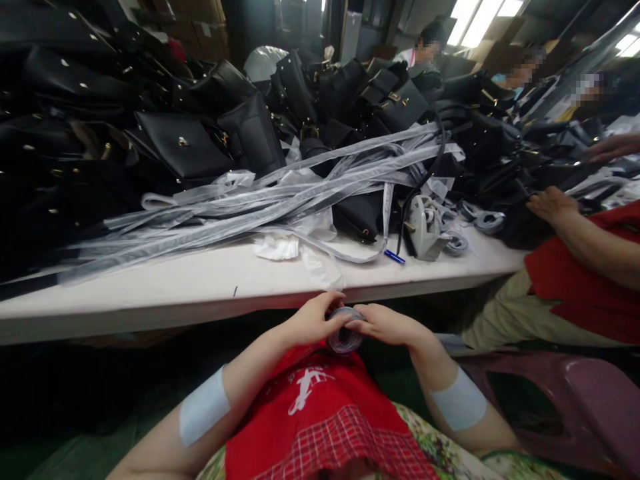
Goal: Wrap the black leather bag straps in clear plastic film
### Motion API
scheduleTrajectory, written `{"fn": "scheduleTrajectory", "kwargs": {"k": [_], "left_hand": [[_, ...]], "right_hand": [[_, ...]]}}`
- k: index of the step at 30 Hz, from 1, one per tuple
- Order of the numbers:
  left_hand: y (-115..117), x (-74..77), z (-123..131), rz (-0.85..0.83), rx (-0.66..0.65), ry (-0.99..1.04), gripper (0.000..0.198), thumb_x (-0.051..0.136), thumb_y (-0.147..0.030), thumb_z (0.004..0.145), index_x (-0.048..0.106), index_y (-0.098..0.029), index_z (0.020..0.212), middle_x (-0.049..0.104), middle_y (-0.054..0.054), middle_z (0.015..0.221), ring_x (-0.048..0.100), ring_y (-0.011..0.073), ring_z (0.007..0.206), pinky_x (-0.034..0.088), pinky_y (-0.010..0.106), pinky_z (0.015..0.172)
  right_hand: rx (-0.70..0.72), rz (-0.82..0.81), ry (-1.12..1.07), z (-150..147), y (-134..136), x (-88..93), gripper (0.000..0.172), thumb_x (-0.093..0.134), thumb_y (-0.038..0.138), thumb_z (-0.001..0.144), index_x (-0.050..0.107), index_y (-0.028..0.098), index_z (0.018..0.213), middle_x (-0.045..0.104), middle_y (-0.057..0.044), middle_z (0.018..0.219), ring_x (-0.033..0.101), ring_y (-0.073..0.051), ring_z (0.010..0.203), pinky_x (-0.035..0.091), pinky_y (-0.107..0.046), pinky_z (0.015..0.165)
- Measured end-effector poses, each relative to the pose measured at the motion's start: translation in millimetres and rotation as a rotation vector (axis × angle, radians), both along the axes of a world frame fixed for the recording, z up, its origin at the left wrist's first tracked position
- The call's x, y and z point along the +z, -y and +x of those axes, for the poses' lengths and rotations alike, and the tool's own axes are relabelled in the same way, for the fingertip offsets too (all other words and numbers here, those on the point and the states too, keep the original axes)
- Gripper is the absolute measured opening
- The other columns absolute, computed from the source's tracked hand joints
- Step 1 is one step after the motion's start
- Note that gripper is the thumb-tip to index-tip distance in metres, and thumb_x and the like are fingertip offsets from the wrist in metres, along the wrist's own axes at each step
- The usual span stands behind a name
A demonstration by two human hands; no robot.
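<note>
Close to my red apron, just off the table edge, a rolled-up coil of plastic-wrapped strap (345, 339) is between my two hands. My left hand (316, 321) is closed around its left side, thumb across the top. From the right, my right hand (384, 324) grips the same coil with bent fingers. Parts of the fingers are hidden behind the roll. On the white table (165, 288) beyond lies a pile of long straps in clear plastic sleeves (280, 203). A similar coil (490, 222) lies farther right.
Heaped black handbags (185, 143) line the back of the table. A grey tape dispenser (425, 227) and a blue pen (395, 257) are near the front edge. At right, a co-worker's hand (553, 203) reaches over the table. A plastic stool (565, 387) stands beside me.
</note>
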State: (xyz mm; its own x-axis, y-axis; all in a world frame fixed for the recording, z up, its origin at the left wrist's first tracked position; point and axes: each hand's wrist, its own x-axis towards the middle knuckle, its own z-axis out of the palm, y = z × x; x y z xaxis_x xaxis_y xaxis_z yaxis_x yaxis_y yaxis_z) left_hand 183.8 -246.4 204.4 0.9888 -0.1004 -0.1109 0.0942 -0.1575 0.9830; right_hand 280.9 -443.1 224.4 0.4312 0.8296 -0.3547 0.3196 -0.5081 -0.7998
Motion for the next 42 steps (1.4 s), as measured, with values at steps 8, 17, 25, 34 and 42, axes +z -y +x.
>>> {"fn": "scheduleTrajectory", "kwargs": {"k": [8,17,25,34,42], "left_hand": [[2.6,11.9,18.6,-0.029,0.459,0.107,0.026,0.05,-0.039,0.091,0.065,-0.018,0.097,0.064,0.001,0.073,0.058,0.0154,0.066,0.046,0.025,0.064],[9.6,-11.3,24.0,-0.274,0.917,0.141,0.04,0.047,-0.057,0.09,0.052,-0.019,0.076,0.051,-0.003,0.064,0.048,0.0113,0.057,0.042,0.022,0.056],[-13.4,-1.1,13.4,-0.11,0.17,-0.165,0.05,0.056,-0.062,0.081,0.07,-0.014,0.073,0.067,0.004,0.062,0.058,0.0176,0.058,0.044,0.027,0.057],[-6.0,-6.1,25.7,-0.205,0.646,0.005,0.044,0.067,-0.057,0.075,0.071,-0.014,0.081,0.067,0.002,0.068,0.058,0.014,0.061,0.045,0.023,0.059],[17.6,-15.3,24.8,-0.551,0.952,0.039,0.048,0.061,-0.062,0.078,0.062,-0.015,0.091,0.061,-0.001,0.069,0.054,0.0098,0.054,0.044,0.02,0.051]], "right_hand": [[-0.325,0.398,-0.602,-18.1,-35.1,-18.8,0.051,0.069,0.054,0.078,0.056,0.016,0.109,0.045,0.009,0.055,0.037,-0.007,0.047,0.044,-0.023,0.054],[-0.467,0.476,-0.758,-23.0,-67.1,-27.9,0.046,0.061,0.062,0.081,0.055,0.019,0.095,0.038,0.013,0.047,0.023,-0.002,0.036,0.046,-0.021,0.052],[0.003,-0.002,-0.774,11.3,-33.6,-11.2,0.038,0.064,0.054,0.081,0.059,0.017,0.09,0.037,0.012,0.045,0.028,-0.004,0.037,0.039,-0.018,0.042],[-0.396,0.441,-0.803,-5.7,-50.2,-37.2,0.047,0.07,0.059,0.075,0.056,0.016,0.085,0.03,0.015,0.046,0.021,-0.002,0.037,0.046,-0.021,0.053],[-0.519,0.486,-0.631,-27.4,-69.7,-38.9,0.053,0.069,0.065,0.072,0.053,0.018,0.09,0.039,0.012,0.047,0.029,-0.004,0.038,0.038,-0.018,0.041]]}}
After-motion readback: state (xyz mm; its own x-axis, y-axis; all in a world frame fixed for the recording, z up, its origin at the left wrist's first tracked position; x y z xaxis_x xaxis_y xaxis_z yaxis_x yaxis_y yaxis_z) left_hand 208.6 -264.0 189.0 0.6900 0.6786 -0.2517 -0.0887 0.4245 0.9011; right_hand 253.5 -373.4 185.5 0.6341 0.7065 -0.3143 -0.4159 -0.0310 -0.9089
